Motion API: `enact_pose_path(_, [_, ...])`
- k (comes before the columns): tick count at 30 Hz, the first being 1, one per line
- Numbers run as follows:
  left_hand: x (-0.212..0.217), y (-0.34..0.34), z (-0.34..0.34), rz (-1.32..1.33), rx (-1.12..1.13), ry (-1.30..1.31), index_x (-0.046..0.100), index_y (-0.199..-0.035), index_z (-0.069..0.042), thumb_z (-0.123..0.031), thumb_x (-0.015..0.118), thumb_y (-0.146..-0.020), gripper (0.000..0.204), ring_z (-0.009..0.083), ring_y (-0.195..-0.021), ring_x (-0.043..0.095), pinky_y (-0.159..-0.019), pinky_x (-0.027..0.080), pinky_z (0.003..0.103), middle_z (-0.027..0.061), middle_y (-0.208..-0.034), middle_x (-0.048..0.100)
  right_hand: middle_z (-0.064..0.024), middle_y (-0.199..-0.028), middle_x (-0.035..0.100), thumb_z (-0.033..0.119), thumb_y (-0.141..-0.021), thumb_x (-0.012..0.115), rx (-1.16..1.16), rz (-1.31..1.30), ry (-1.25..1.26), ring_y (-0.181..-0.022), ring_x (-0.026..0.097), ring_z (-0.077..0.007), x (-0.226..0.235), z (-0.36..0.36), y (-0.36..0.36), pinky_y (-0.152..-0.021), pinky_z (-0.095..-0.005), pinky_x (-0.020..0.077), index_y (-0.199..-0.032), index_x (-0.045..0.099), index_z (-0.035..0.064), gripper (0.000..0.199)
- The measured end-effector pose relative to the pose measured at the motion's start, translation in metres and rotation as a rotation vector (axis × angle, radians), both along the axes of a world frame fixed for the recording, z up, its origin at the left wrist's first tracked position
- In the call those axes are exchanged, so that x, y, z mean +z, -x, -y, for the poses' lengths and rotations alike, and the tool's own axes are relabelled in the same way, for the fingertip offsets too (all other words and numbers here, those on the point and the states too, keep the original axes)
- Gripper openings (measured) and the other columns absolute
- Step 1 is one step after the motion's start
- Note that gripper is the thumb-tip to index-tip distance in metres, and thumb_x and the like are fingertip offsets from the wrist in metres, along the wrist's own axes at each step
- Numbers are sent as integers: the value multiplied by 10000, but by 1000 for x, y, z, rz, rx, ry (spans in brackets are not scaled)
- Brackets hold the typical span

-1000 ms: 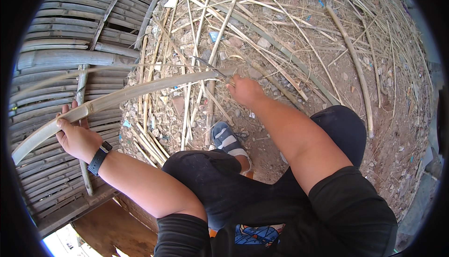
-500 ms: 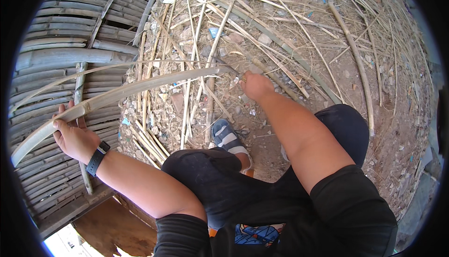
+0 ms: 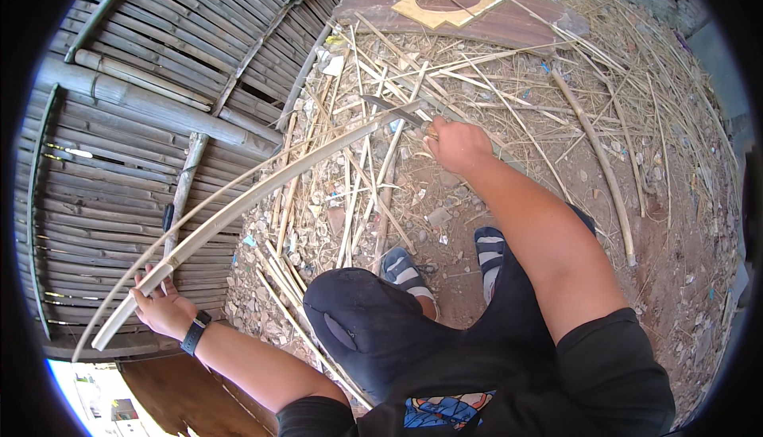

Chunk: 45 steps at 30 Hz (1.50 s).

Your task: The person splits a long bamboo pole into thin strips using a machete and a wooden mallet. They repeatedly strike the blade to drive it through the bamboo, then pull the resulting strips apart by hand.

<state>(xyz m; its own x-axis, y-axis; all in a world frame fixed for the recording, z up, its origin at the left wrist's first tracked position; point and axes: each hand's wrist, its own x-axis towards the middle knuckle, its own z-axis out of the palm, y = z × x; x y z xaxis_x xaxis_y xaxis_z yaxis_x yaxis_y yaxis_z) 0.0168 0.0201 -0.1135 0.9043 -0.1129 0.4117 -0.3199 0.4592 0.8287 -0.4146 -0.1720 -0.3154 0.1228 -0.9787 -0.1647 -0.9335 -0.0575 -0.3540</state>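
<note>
A long split bamboo strip (image 3: 262, 189) slants from lower left up to the middle of the view. Near its lower end my left hand (image 3: 165, 311) is closed around it, with a dark watch on the wrist. My right hand (image 3: 461, 147) grips the handle of a curved knife (image 3: 391, 109), whose dark blade crosses the strip's far end. Whether the blade is cutting into the bamboo there, I cannot tell. A thinner bamboo sliver (image 3: 211, 198) runs alongside the strip, bowing away from it on the left; where it joins is hard to make out.
A wall of bamboo slats (image 3: 119, 198) rises on the left. Cut strips (image 3: 397, 151) litter the stony ground, with a bamboo pole (image 3: 592, 159) on the right. At the back, a yellowish board with a round hole (image 3: 401, 0) lies on a brown panel (image 3: 366, 9). My sandalled feet (image 3: 407, 271) are below.
The view has shifted, bringing the holed board and both feet into sight. The bamboo strip now slants more steeply, its left end lower. Both hands keep their holds.
</note>
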Motion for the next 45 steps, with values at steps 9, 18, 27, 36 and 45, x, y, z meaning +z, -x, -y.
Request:
enact_pose_path(9, [-68, -43, -153, -246, -69, -151, 541, -1314, -56, -311, 681, -940, 473, 170, -927, 629, -755, 549, 322, 55, -1079, 637, -149, -843, 706, 406, -955, 591, -37, 116, 551, -705, 695, -352, 76, -36, 42, -620, -462, 547, -1184, 581, 90, 390])
enact_pose_path(18, [-145, -61, -245, -637, 113, -213, 391, -1427, -54, -456, 631, -922, 689, 263, -1160, 571, -848, 537, 405, 153, -1414, 461, -146, -833, 710, 392, -909, 652, 114, 157, 657, -712, 699, -336, 103, -68, 41, -609, -461, 553, -1178, 607, 96, 402])
enact_pose_path(27, [-169, -74, -242, -649, 146, -134, 556, -961, -49, -471, 546, -993, 423, 181, -610, 557, -544, 506, 294, 71, -759, 590, -157, -831, 714, 388, -919, 638, 136, 217, 481, -755, 708, -340, 103, -67, 45, -658, -458, 561, -1117, 636, 81, 365])
enact_pose_path(36, [-94, -86, -192, -406, 456, -160, 396, -1381, 100, -502, 422, -989, 719, 352, -901, 661, -710, 590, 436, 237, -1144, 624, -195, -1177, 685, 436, -943, 591, -84, 365, 143, -1110, 651, -355, 88, -38, 72, -954, -467, 513, -1290, 629, 69, 507])
enact_pose_path(45, [-1, -26, -43, -135, 429, -82, 309, -1303, 170, -428, 465, -968, 703, 354, -838, 641, -663, 590, 400, 323, -1137, 542, -204, -973, 681, 487, -978, 549, -514, 757, -136, -815, 687, -285, 11, 24, 138, -702, -439, 535, -1103, 622, -18, 525])
